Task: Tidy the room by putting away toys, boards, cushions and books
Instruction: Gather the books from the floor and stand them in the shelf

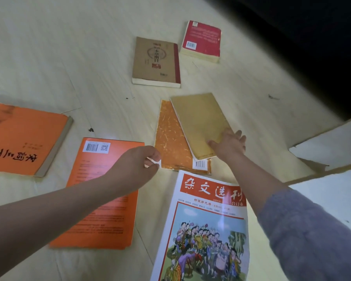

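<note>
Several books lie scattered on a pale wooden floor (49,57). My right hand (230,144) rests with spread fingers on the near right corner of a plain yellow book (199,120), which lies on top of an orange mottled book (170,142). My left hand (142,165) hovers above the floor between an orange book with a barcode (101,216) and the mottled one, fingers loosely curled and holding nothing. A magazine with a cartoon cover (207,230) lies nearest to me.
Farther off lie a brown paperback (156,61) and a thick red book (203,40). A large orange book (22,138) lies at the left. White boards with torn edges (332,145) lie at the right. A dark area fills the top right.
</note>
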### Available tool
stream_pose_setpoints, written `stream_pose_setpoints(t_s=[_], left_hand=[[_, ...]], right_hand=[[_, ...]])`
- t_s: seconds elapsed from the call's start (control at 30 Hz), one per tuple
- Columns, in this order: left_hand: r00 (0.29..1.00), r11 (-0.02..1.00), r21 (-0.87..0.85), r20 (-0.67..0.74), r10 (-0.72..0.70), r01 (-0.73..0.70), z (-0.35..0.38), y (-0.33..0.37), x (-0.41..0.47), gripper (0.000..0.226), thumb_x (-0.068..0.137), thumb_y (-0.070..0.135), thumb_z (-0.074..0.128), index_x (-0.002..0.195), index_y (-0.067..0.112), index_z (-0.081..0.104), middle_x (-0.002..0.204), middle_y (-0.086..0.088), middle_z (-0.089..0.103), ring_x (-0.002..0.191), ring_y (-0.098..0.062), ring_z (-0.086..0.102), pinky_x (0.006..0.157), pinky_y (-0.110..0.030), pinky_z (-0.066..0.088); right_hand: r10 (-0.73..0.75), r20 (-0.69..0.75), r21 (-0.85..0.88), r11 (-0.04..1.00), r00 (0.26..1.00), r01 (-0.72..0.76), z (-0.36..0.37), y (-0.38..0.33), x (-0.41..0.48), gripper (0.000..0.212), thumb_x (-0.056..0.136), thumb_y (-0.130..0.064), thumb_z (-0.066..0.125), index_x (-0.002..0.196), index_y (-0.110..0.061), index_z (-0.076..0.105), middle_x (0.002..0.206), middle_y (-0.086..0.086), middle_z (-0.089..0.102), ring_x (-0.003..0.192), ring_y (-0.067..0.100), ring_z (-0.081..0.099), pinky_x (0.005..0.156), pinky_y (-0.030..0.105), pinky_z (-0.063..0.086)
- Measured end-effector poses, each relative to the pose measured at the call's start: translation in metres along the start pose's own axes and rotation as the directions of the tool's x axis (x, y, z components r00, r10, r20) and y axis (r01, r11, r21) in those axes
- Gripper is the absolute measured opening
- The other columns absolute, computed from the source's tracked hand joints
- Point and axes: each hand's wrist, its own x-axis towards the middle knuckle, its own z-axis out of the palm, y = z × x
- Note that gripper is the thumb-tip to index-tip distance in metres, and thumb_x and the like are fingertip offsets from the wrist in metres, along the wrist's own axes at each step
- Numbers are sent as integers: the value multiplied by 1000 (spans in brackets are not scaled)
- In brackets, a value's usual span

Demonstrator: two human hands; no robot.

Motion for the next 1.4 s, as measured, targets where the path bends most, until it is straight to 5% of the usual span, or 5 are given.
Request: stream_pose_setpoints(t_s=[0.3, 0.63, 0.9, 1.07, 1.4], left_hand=[[1000, 1000, 6, -7, -31, 31, 6, 3, 11, 19, 91, 14, 53, 103, 23, 63, 105, 14, 60, 89, 6, 56, 67, -8, 41], [938, 754, -622, -86, -335, 212, -30, 29, 7, 14, 91, 23, 62, 93, 10, 66, 98, -13, 71, 89, -25, 70, 82, -37, 57], [871, 588, -775, -103, -481, 233, -71, 19, -18, 14, 89, 12, 62, 82, 0, 64, 99, -25, 66, 71, -31, 67, 64, -35, 61], [867, 721, -597, -82, -492, 352, -81, -22, -42, 25, 88, -10, 47, 78, 7, 62, 96, -20, 67, 77, -29, 65, 50, -24, 58], [836, 729, -514, -40, -547, 452, -85, -54, -50, 14, 89, -2, 51, 89, 4, 63, 97, -20, 67, 82, -33, 64, 70, -35, 55]], right_hand=[[139, -105, 275, 956, 985, -106, -7, 2, 5, 59, 73, -34, 78, 118, -6, 54, 122, 14, 53, 106, 33, 59, 80, 35, 50], [-437, -440, 299, 753, 785, 587, -44, -35, -100, 29, 90, -9, 47, 112, -16, 64, 72, 1, 60, 64, 25, 55, 57, 29, 35], [-847, -58, 222, 505, 528, 834, -10, -67, -200, 28, 92, -30, 46, 108, -16, 64, 94, 6, 69, 84, 29, 62, 68, 36, 47], [-701, 111, 446, 669, 704, 595, -10, -63, -187, 33, 96, -36, 53, 119, -17, 67, 120, -1, 68, 108, 13, 62, 94, 33, 49], [12, 102, -5, 1000, 995, -11, 4, -39, -92, 63, 85, -57, 58, 128, -12, 48, 119, 10, 57, 99, 27, 63, 83, 40, 54]])
